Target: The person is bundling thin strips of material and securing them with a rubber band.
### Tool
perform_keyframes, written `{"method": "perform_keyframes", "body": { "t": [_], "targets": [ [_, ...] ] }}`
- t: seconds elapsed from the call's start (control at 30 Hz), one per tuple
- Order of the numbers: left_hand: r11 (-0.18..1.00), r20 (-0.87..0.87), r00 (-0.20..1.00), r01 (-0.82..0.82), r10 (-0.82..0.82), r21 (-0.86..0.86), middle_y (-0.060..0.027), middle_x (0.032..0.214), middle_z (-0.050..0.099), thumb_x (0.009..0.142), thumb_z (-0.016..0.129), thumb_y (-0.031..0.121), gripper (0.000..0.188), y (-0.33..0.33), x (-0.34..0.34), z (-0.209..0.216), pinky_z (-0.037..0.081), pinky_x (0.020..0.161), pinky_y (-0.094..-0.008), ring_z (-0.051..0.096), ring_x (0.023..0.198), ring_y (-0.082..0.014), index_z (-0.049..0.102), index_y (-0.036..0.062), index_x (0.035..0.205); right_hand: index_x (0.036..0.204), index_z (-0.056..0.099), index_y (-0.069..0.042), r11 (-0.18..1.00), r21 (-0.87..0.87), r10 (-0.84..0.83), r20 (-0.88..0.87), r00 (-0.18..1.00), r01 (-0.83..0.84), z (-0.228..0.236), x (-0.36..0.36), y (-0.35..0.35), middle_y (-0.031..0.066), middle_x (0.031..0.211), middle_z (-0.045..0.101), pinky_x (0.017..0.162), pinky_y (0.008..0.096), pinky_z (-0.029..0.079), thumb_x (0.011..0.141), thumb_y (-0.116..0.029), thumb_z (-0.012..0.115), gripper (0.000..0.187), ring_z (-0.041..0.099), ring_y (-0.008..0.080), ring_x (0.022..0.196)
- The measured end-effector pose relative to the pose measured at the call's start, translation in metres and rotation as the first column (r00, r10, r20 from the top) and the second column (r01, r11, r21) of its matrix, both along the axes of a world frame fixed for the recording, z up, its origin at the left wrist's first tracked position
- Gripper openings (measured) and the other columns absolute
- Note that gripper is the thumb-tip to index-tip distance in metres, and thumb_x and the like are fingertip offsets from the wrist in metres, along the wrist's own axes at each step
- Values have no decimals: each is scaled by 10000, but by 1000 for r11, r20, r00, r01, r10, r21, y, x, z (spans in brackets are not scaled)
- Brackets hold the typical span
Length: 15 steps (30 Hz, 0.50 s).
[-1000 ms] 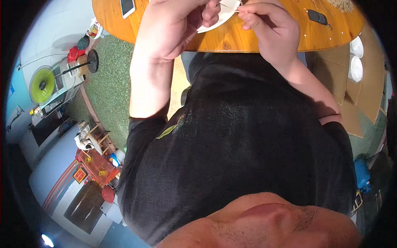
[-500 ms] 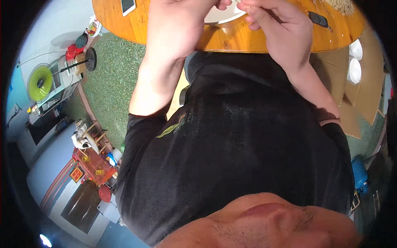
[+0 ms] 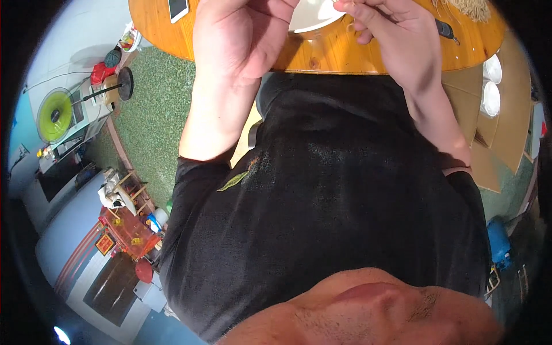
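Note:
At the top of the head view my left hand is raised over the table edge, palm partly turned toward me. Its fingertips are cut off by the upper rim, so whether it holds anything is hidden. My right hand is closed in a pinch, thumb against fingers, at the right side of a white round dish. Something small and pale shows at its fingertips, too small to name. Between the two hands, the dish rests on the orange-brown wooden table, its far part out of view.
A white phone lies left on the table. At the right are a dark key fob and a bundle of pale strands. White bowls sit over cardboard to the right. A green fan stands far left.
My left hand has moved left, away from my right hand, and turned to show more palm. The right hand has shifted slightly right, still pinching, and now covers part of the key fob.

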<state>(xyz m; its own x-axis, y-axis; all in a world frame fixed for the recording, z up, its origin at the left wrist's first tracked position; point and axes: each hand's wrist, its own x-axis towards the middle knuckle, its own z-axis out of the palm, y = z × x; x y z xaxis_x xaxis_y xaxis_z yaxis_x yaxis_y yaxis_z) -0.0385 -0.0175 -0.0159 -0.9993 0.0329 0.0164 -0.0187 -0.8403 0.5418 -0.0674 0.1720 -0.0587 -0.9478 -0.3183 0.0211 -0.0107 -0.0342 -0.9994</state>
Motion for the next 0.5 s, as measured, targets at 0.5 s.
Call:
{"method": "perform_keyframes", "body": {
  "t": [0.5],
  "targets": [
    [995,-118,988,-98,98,2,-38,975,643,1014,595,92,297,-44,1,-4,444,684,-250,547,769,-106,604,-25,1287,1060,726,27,753,-596,-166,-582,796,-279,-59,-19,-3,72,918,737,578,190,439,996,-47,664,116,548,47,655]
  ]
}}
